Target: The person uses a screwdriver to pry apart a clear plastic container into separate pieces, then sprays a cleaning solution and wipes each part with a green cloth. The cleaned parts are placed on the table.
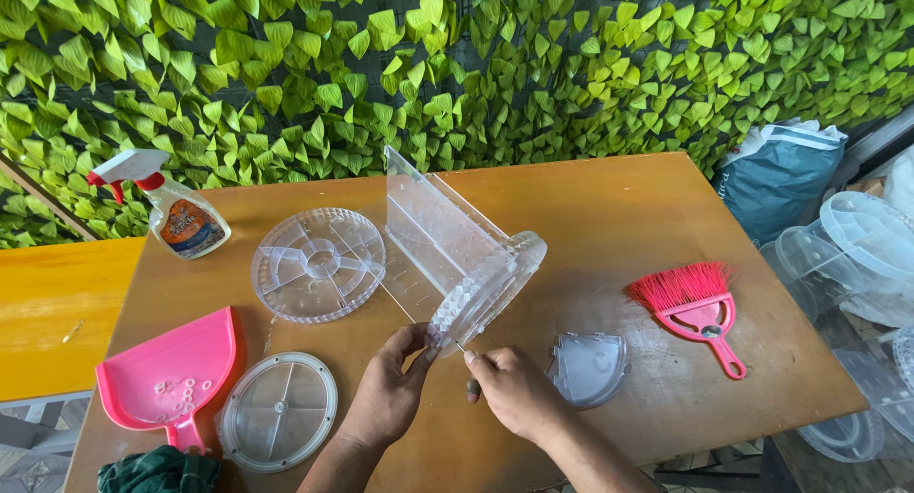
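Note:
A clear plastic organiser [447,241] with tall divider walls lies tipped on its side in the middle of the brown table [609,207]. My left hand [390,384] grips the lower rim of its round base with thumb and fingers. My right hand [509,388] is next to it, pinching a thin metal tool, likely a small screwdriver, whose tip touches the same rim. A clear round divided tray [317,263] lies flat just left of the organiser. A clear round lid [279,410] lies near my left wrist.
A pink dustpan [176,369] with small white bits sits front left, a dark green cloth [157,471] below it. A spray bottle [176,212] stands at the back left. A stack of clear wedge pieces [587,367] and a pink hand brush [700,307] lie right. Clear containers [857,255] crowd the right side beyond the table.

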